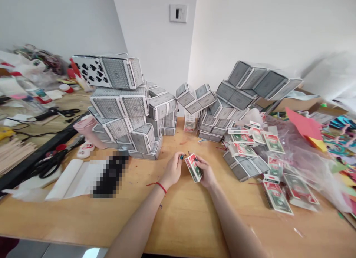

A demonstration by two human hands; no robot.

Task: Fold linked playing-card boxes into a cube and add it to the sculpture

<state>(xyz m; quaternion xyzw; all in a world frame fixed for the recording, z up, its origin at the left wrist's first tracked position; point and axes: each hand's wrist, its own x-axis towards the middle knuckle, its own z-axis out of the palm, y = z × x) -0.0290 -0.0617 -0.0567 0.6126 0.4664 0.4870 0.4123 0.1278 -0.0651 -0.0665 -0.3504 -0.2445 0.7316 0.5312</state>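
Observation:
In the middle of the table I hold a red, white and green playing card box, tilted, with my right hand gripping it along its right side. Just left of the box's upper end is my left hand. Its fingers are curled together at the tips, and anything between them is too small to make out. Further left rises a stack of blocks made of grey-backed playing cards. A second card-block stack leans at the right, with several card boxes lying near it.
Black scissors, a white paper roll and a blurred-out dark object lie at the left. Crumpled clear plastic and red paper are at the right. Behind the stacks stands a white wall.

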